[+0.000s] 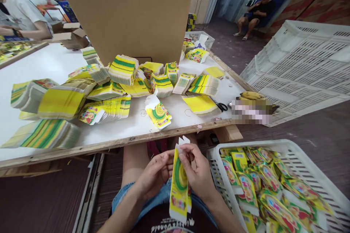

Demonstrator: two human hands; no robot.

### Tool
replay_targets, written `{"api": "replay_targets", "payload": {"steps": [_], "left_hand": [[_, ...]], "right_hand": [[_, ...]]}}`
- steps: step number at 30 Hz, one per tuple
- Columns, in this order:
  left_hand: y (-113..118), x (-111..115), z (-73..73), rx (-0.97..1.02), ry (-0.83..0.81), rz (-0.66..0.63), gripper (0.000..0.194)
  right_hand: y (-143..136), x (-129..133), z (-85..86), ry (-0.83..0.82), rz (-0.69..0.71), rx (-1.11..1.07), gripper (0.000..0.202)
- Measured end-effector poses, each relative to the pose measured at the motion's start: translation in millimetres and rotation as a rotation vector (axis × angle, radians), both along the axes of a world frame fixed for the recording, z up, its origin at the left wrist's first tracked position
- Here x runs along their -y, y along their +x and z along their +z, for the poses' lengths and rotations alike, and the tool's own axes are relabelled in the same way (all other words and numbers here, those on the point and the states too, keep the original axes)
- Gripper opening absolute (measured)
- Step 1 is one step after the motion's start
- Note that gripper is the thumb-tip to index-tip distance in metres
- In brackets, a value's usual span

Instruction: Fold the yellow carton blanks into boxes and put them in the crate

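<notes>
Over my lap, my right hand point(199, 170) pinches the upper end of a yellow and green printed carton point(178, 189), with its thumb on the front. The carton stands tilted, long and narrow, its white end flaps raised at the top. My left hand point(156, 172) is beside the carton's left edge, fingers loosely curled and apart from the thumb; whether its fingertips touch the carton is hard to tell. On the table edge ahead lie a few loose flat cartons point(159, 114). To my right, a white plastic basket point(290, 145) holds many small packets and cartons.
Stacks of flat cartons point(123, 69) cover the white table point(90, 131) before a large cardboard sheet point(128, 14). Scissors point(221, 106) and bananas point(250, 95) lie at its right edge. White crates point(306, 58) stand at right. One person point(30, 14) works at left; another point(255, 14) sits far back.
</notes>
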State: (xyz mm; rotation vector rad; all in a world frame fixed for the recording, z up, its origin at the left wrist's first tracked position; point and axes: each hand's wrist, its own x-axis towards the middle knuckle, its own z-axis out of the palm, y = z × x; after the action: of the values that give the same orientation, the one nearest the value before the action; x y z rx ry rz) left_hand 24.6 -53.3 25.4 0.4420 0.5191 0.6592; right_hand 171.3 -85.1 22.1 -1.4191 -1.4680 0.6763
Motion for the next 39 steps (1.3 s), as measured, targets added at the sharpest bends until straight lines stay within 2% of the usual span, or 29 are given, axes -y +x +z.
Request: {"api": "replay_targets", "payload": {"steps": [5,7,12,15,17,19,21,23,24,26,29,32,33,36,39], "left_hand": [[6.6,14.1,10.0,0.046,-0.057,-0.075,0.044],[5.9,16.5,9.7,0.037,-0.073,-0.076,0.044],[3.2,13.6,3.5,0.016,-0.087,-0.042,0.034],[4.2,10.6,2.8,-0.041,-0.065,0.019,0.031],[4.8,9.3,2.7,-0.099,-0.042,0.091,0.031],[5.1,8.5,1.4,-0.167,0.000,0.189,0.032],[5.4,7.9,-1.3,-0.243,0.067,0.279,0.034],[6.1,7.4,-4.6,-0.318,0.160,0.329,0.035],[6.4,7.1,-6.1,-0.352,0.210,0.335,0.035],[6.5,6.4,-8.1,-0.420,0.320,0.322,0.036],[3.8,4.9,-7.8,-0.491,0.455,0.286,0.046],[-3.0,1.7,-3.3,-0.459,0.532,0.238,0.061],[-6.0,0.0,-1.1,-0.437,0.546,0.204,0.062],[-15.2,-6.3,5.7,-0.393,0.552,0.069,0.057],[-21.2,-10.9,9.2,-0.338,0.506,-0.037,0.053]], "right_hand": [[-4.9,-0.8,-5.6,0.045,-0.135,0.008,0.010],[-5.6,-1.4,-4.9,0.060,-0.145,-0.005,0.010],[-8.5,-1.5,3.1,0.046,-0.224,-0.259,0.015],[-10.5,-0.2,5.8,0.047,-0.230,-0.392,0.018],[-11.2,0.9,5.0,0.123,-0.244,-0.353,0.015],[-11.6,2.2,2.5,0.165,-0.258,-0.248,0.027],[-12.0,3.2,-0.6,0.076,-0.200,-0.159,0.033],[-12.0,3.5,-3.7,-0.044,-0.126,-0.092,0.016],[-11.8,3.2,-4.9,-0.078,-0.119,-0.066,0.019],[-10.5,1.6,-6.4,-0.113,-0.143,-0.052,0.030],[-6.3,-1.8,-5.8,-0.145,-0.126,-0.214,0.014],[0.7,-4.0,-2.8,-0.104,-0.046,-0.420,0.038],[3.7,-4.2,-1.7,-0.099,0.002,-0.447,0.041],[13.6,-3.7,1.1,-0.164,0.149,-0.417,0.030],[21.8,-3.2,4.4,-0.219,0.197,-0.364,0.021]]}}
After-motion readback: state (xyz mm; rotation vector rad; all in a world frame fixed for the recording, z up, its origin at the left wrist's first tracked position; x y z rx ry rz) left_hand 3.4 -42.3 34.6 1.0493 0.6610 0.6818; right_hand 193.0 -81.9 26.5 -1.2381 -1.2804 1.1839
